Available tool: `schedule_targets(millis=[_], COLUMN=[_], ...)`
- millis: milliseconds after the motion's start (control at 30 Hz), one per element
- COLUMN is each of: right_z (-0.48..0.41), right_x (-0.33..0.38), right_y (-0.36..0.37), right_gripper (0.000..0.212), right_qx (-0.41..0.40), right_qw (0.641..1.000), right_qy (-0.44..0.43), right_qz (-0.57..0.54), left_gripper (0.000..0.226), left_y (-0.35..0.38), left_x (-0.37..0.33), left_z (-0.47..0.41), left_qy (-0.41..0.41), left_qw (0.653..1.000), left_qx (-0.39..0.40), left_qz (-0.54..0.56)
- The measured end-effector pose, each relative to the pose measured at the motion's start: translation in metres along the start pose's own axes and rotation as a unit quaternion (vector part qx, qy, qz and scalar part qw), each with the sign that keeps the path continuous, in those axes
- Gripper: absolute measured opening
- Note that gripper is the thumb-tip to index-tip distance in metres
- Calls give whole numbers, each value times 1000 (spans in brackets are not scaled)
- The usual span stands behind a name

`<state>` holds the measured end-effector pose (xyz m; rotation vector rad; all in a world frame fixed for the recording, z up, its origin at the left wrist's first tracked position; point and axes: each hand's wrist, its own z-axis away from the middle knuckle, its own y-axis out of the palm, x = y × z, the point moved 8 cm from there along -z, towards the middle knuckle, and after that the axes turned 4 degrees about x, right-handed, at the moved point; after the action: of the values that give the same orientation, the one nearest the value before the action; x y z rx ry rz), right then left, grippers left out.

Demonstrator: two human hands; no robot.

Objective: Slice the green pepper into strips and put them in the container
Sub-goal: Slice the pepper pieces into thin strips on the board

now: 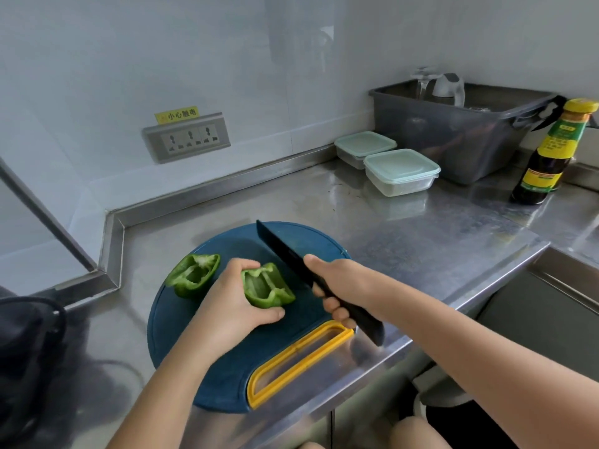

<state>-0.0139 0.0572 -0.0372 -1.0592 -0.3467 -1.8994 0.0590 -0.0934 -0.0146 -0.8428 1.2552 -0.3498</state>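
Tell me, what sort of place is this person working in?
Probably a kitchen: a stainless steel counter, a round dark blue cutting board bearing a halved green pepper, and a dark sauce bottle with a yellow cap.

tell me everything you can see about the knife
The knife is black all over, with a broad, matt blade and a plain handle. The right hand grips the handle, whose butt sticks out past the hand. The blade points away and leftward over the blue cutting board, just right of the pepper half that the left hand holds. Whether its edge touches the board cannot be told.
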Motion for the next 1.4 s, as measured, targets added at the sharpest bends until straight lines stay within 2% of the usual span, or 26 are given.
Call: schedule_targets(millis=[100, 300, 467, 600, 800, 933, 1067, 1133, 1233, 1400], right_z=[7, 24, 40, 44, 48, 45, 38, 36, 32, 22], right_x=[1, -5, 0, 6, 6, 6, 7, 8, 11, 17], right_y=[2, 22, 32, 36, 43, 47, 45, 45, 44, 40], right_gripper=[52, 54, 58, 57, 57, 55, 56, 56, 56, 57], right_qx=[15, 14, -66, -104, -142, -150, -145, -138, -129, -118], right_qw=[999, 995, 978, 959, 931, 923, 927, 930, 936, 949], right_qy=[-31, -94, -167, -200, -190, -192, -184, -184, -185, -178], right_qz=[-12, 23, 109, 171, 276, 299, 294, 288, 271, 233], left_gripper=[81, 89, 71, 71, 73, 77, 92, 88, 70, 65], left_y=[-1, 2, 1, 1, 1, 2, 2, 3, 5, 6], left_x=[0, 6, 14, 15, 5, 8, 10, 10, 12, 11], left_z=[-2, -6, -8, -9, -6, -7, -7, -8, -9, -11], left_qy=[8, -1, -46, -61, -22, -31, -55, -58, -67, -71], left_qw=[997, 999, 997, 995, 997, 997, 997, 997, 996, 996], left_qx=[-66, -53, -54, -61, -56, -47, -38, -39, -41, -39], left_qz=[-24, -2, 22, 45, 55, 50, 30, 32, 32, 23])
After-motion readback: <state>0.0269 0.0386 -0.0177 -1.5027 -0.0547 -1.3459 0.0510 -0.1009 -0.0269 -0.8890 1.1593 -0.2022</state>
